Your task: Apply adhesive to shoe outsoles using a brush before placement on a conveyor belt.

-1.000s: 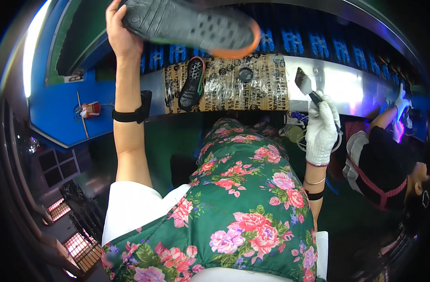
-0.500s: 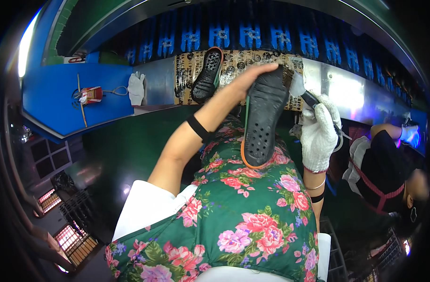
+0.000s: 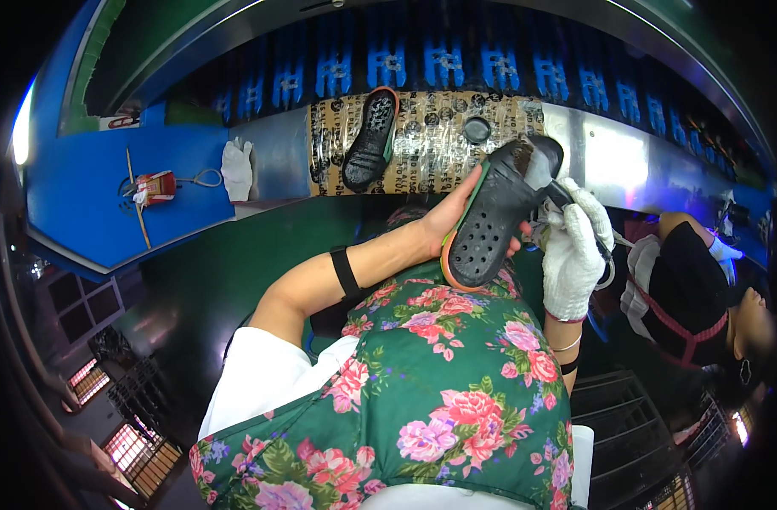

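My bare left hand [image 3: 446, 223] grips a black shoe sole [image 3: 482, 242] by its middle, its fingertips showing at the sole's right edge. Small round holes dot the heel end, which points toward me, and an orange and green edge runs along the left side. My right hand [image 3: 573, 259], in a white knitted glove, is closed around the dark handle of a brush [image 3: 539, 170]. The brown bristles touch the far, toe end of the sole. A second black sole [image 3: 371, 140] with an orange rim lies on the bench, left of the held one.
Brown printed paper under clear film [image 3: 422, 127] covers part of the metal bench [image 3: 605, 153]. A round dark lid-like thing [image 3: 477, 129] sits there. Blue fixtures [image 3: 443, 68] line the back. Leftward are a white glove [image 3: 237, 170] and red box [image 3: 156, 188]. Another person [image 3: 681, 280] works at right.
My left hand has shifted from the toe end to the sole's middle. The toe end has swung right, and the brush now lies over it. The round dark thing has come into view.
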Demonstrator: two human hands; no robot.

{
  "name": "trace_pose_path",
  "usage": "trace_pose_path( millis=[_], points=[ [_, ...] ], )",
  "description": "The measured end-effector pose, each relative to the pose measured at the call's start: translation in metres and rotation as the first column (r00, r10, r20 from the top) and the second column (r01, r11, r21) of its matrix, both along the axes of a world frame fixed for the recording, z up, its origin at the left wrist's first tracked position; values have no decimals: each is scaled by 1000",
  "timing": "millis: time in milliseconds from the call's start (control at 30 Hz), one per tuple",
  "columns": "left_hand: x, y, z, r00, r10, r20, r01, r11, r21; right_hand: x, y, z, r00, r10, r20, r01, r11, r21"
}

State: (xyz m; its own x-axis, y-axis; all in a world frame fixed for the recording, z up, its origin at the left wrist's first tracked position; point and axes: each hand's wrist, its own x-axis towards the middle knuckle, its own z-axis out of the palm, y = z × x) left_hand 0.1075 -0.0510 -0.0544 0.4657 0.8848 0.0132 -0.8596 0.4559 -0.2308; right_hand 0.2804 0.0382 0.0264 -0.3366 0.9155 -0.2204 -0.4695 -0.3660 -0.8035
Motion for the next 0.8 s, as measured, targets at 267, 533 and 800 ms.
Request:
trace_pose_path(
  millis=[267,533,800],
  points=[
    [-18,27,59,981,165,-107,-168,986,-21,-8,8,35,990,80,116,-118,920,374],
    [-3,57,98,897,203,-394,-254,964,-82,-14,25,72,939,-143,312,-75,801,594],
    [14,64,98,895,382,-232,-364,924,117,-21,37,91,812,-460,360,-165,411,897]
  ],
)
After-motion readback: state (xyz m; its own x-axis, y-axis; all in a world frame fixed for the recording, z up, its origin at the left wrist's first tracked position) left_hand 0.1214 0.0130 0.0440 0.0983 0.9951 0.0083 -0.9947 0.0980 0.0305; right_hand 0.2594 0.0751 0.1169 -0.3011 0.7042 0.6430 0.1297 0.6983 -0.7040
